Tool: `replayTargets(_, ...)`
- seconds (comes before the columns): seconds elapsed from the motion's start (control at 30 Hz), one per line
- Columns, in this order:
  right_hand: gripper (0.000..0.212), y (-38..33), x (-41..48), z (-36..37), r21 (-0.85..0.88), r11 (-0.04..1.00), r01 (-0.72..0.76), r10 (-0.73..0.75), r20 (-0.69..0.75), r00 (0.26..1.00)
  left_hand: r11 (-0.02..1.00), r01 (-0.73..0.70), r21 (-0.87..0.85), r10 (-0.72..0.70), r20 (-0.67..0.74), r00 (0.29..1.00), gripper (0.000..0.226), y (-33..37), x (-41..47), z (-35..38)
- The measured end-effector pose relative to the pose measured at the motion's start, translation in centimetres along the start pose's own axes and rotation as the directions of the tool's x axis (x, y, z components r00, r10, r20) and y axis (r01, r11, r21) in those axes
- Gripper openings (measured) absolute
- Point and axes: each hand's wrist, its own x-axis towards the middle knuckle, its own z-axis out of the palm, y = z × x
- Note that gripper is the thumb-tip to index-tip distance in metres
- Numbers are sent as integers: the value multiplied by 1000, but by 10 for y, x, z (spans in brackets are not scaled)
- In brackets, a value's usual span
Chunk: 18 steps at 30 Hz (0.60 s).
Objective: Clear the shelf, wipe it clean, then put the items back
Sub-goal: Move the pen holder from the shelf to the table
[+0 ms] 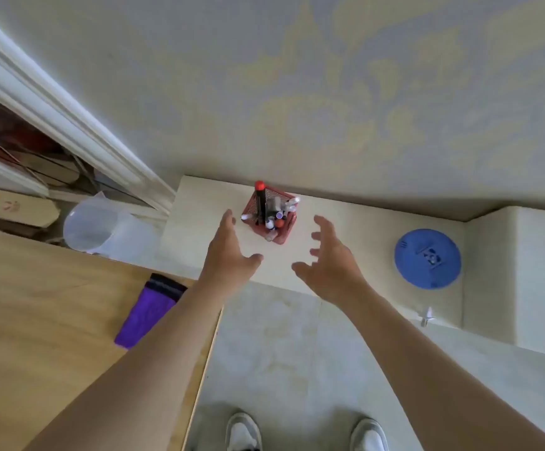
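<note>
On the pale shelf (346, 222), close to the wall, stands the red mesh holder (284, 237). It is approx. at 12 o'clock from my two hands. A black marker (259, 203) w/ red cap is upright in it, together w/ several small bottles & pens; I cannot tell each one.

My left hand (228, 252) is at 8 o'clock from the holder. Its fingers are straight & spread wide, the tips just beside the holder's left wall, not touching. My right hand (333, 265) is at 4 o'clock from the holder, also spread wide w/ fingers a bit bent, holding nothing, apart from it.

At 3 o'clock from the holder a blue round disc (427, 258) lies flat on the same shelf, well apart. Further out at 8 o'clock, a purple cup (147, 310) w/ dark lid lies on its side on the wood table (36, 304). At 9 o'clock a clear plastic jug (101, 229) is beside the shelf's end. My white shoes (243, 431) are at 6 o'clock, on the tile floor.
</note>
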Motion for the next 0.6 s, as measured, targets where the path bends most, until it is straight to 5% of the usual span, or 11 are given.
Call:
replayTargets(0.13, 96, -17, 32, 14, -15, 998, 54, -54, -17, 998, 992, -101, -78, 103, 20, 994, 69, -7, 15, -2)
replayTargets(0.33, 69, -20, 54, 28, -30, 996, 86, -88, -71, 994, 982, -154, -108, 153, -15, 988, 25, -6, 15, 3)
replayTargets(0.6, 66, -26, 38, 25, 36, 993, 113, -109, -92, 990, 958, -226, -176, 215, -77, 974, 21, -5, 2, -7)
